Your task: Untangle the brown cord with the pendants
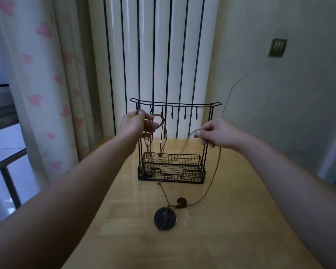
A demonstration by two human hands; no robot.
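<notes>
A brown cord [214,167] runs from my right hand [218,135] down to the table, where a small brown pendant [182,202] and a dark round disc pendant [164,218] lie on it. My right hand pinches the cord's upper part, raised in front of the black wire rack [173,167]. My left hand [139,124] holds looped brown cords at the rack's left hooks. One hanging cord carries a small star charm [159,155]. Another pendant lies in the rack's basket at the left [148,172].
The wooden table [221,239] carries the rack near its far edge. Behind it stands a white radiator with dark gaps [155,55]. A curtain with pink hearts [47,84] hangs at the left. A wall plate [277,47] sits on the right wall.
</notes>
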